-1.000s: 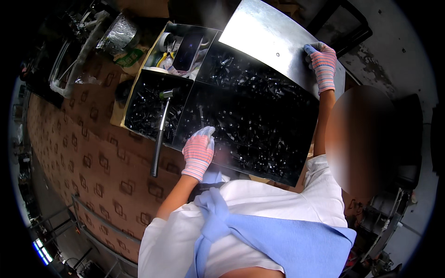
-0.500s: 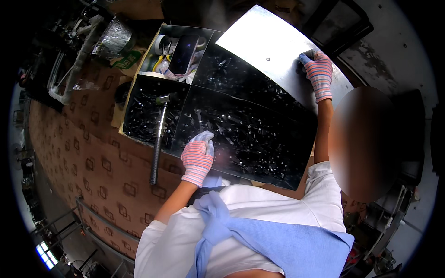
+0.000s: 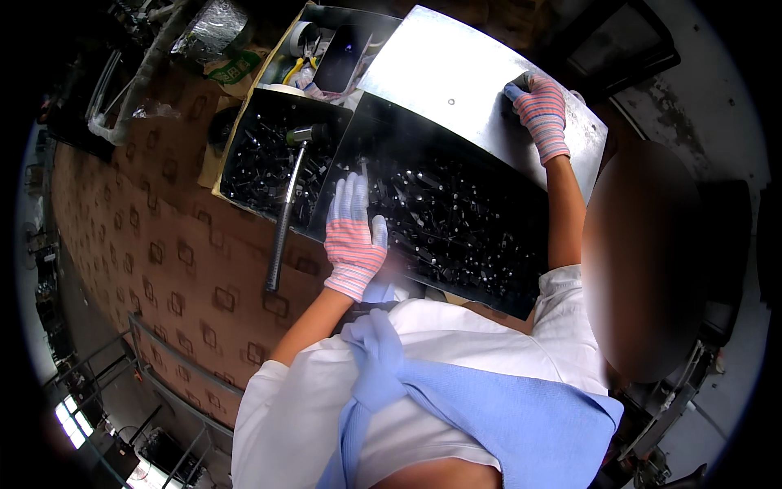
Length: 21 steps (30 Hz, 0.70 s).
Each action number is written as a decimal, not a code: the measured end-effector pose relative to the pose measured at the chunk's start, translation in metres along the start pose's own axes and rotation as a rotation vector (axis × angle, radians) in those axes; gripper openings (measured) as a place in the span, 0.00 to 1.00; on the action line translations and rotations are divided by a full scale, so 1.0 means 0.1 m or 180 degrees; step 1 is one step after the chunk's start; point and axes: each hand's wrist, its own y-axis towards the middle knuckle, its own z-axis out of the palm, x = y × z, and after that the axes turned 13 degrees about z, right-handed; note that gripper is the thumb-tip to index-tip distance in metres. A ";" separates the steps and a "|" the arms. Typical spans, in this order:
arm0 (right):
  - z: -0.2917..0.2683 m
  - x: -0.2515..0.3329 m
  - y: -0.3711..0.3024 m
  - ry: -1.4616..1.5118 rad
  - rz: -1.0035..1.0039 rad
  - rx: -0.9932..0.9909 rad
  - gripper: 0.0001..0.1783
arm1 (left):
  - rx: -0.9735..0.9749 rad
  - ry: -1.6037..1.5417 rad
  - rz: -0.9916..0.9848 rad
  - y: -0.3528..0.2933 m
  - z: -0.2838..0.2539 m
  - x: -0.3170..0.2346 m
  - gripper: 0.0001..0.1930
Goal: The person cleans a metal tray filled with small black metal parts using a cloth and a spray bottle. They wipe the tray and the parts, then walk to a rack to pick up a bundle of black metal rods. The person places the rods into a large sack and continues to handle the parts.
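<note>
My left hand (image 3: pixel 355 232), in a striped glove with pale blue fingers, is over the near-left part of a wide black tray (image 3: pixel 509 303). Its fingers are stretched out and nothing is in it. Small dark and shiny metal pieces (image 3: pixel 440 216) fill the tray. My right hand (image 3: pixel 541 116), gloved alike, rests on a silvery metal sheet (image 3: pixel 432 61) with its fingers curled; whatever they hold is hidden. This sheet lies over the far part of the tray. A hammer (image 3: pixel 291 183) with a black grip leans across the left compartment, its handle hanging over the near edge.
Yellow-handled pliers (image 3: pixel 301 65), a tape roll (image 3: pixel 305 37) and a dark phone (image 3: pixel 342 59) sit in the far-left compartment. Brown patterned covering (image 3: pixel 171 220) spreads at the left. Someone's blurred head (image 3: pixel 643 261) is close on the right. Metal rails (image 3: pixel 175 363) stand lower left.
The metal sheet and my right hand have come nearer, covering more of the tray's far compartment. My left hand has moved farther over the tray, its fingers straightening.
</note>
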 end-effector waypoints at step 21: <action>0.19 0.11 -0.21 -0.0133 0.0093 -0.0081 0.12 | 0.0184 0.0191 -0.0023 -0.03 0.03 0.04 0.31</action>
